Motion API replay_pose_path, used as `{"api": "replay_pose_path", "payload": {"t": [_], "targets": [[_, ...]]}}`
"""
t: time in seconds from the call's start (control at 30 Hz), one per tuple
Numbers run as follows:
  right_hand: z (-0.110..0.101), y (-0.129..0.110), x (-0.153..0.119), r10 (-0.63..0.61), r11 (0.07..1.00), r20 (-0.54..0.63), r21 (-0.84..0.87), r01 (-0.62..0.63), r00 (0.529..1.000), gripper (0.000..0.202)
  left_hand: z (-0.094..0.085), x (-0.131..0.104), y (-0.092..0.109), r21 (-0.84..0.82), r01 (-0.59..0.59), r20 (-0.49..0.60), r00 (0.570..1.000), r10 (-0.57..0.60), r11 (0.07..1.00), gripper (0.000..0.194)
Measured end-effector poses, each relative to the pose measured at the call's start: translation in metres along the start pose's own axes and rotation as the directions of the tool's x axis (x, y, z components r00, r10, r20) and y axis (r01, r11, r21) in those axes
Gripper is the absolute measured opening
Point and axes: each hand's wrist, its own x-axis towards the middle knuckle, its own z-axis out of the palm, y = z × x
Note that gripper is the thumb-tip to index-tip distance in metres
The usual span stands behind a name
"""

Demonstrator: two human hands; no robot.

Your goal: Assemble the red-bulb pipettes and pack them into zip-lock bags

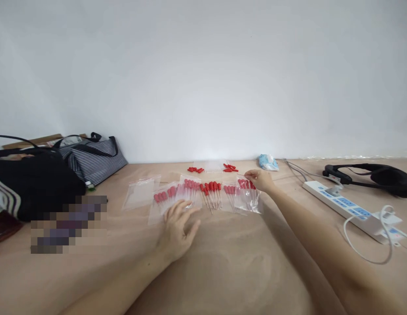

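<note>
My right hand [260, 179] pinches the top edge of a clear plastic bag [253, 205] with several red-bulbed droppers [245, 183] inside. My left hand [179, 229] hovers or rests just in front of the left bags, fingers spread; contact is unclear. Two more clear bags of droppers, a left bag [154, 214] and a bag beside it [197, 199], lie near its fingertips. Loose-looking droppers [212, 187] fan out between my hands. Another group of droppers [229, 190] lies partly beneath the held bag. Flat clear bags [140, 192] lie farther left.
Toward the wall lie left red bulbs [196, 169] and right red bulbs [230, 168], with clear material between. A blue tissue pack [268, 162], power strip [346, 208] with cables, and black headset [380, 177] occupy the right. Striped bag [95, 159] and black bag [42, 183] stand left.
</note>
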Motion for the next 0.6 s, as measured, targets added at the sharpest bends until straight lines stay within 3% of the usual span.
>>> {"api": "replay_pose_path", "payload": {"t": [0.1,0.17,0.23,0.27,0.33,0.4,0.47,0.6], "targets": [[0.014,0.004,0.003,0.017,0.999,-0.025,-0.046,-0.018,1.0,0.017,-0.008,0.017,-0.029,0.16,0.194,-0.128,0.976,-0.174,0.968,0.031],[0.023,0.004,-0.001,0.036,0.997,-0.054,-0.072,-0.04,0.998,0.019,-0.017,0.029,-0.06,0.271,0.355,-0.154,0.934,-0.323,0.895,0.036],[0.028,-0.001,-0.009,0.056,0.994,-0.101,-0.09,-0.065,0.993,0.023,-0.024,0.039,-0.094,0.37,0.498,-0.116,0.862,-0.493,0.784,0.041],[0.03,-0.005,-0.014,0.054,0.993,-0.121,-0.097,-0.066,0.991,0.024,-0.027,0.043,-0.111,0.419,0.561,-0.084,0.807,-0.585,0.714,0.044],[0.031,-0.018,-0.024,0.018,0.993,-0.124,-0.113,-0.032,0.992,0.024,-0.03,0.047,-0.138,0.447,0.617,-0.072,0.747,-0.661,0.648,0.053],[0.031,-0.036,-0.034,-0.04,0.992,-0.056,-0.124,0.033,0.998,0.022,-0.031,0.048,-0.154,0.501,0.636,-0.021,0.687,-0.727,0.587,0.06],[0.033,-0.056,-0.04,-0.044,0.991,0.038,-0.125,0.049,0.998,0.021,-0.03,0.047,-0.162,0.524,0.623,0.02,0.673,-0.74,0.581,0.056],[0.043,-0.089,-0.04,0.082,0.992,0.122,-0.101,-0.07,0.989,0.022,-0.032,0.043,-0.163,0.524,0.555,0.098,0.715,-0.692,0.647,0.038]]}}
